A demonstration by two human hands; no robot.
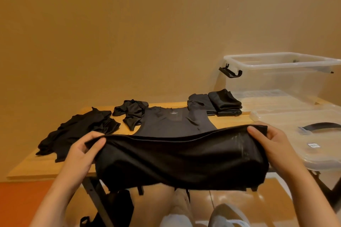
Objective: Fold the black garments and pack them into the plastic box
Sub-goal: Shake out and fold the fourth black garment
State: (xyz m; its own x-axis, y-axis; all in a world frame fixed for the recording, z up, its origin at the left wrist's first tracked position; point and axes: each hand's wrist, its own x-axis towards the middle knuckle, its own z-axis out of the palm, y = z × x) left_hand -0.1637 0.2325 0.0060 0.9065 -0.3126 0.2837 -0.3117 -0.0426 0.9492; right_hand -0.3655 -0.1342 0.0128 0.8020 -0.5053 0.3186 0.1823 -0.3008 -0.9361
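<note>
A black shirt [175,160] lies spread on the wooden table [42,164], its neck end far from me and its hem lifted off the near edge. My left hand [83,151] pinches the hem's left corner. My right hand [273,143] pinches the right corner. Unfolded black garments [77,132] lie crumpled at the table's left, and another crumpled one [131,112] sits beside the shirt's left sleeve. A stack of folded black garments [223,103] rests at the back right. The clear plastic box [287,77] stands open and looks empty at the right.
The box's clear lid [304,131] with a black handle lies in front of the box, at the table's right end. A plain wall rises right behind the table. Below are the table's black legs, a dark bag on the floor and my feet.
</note>
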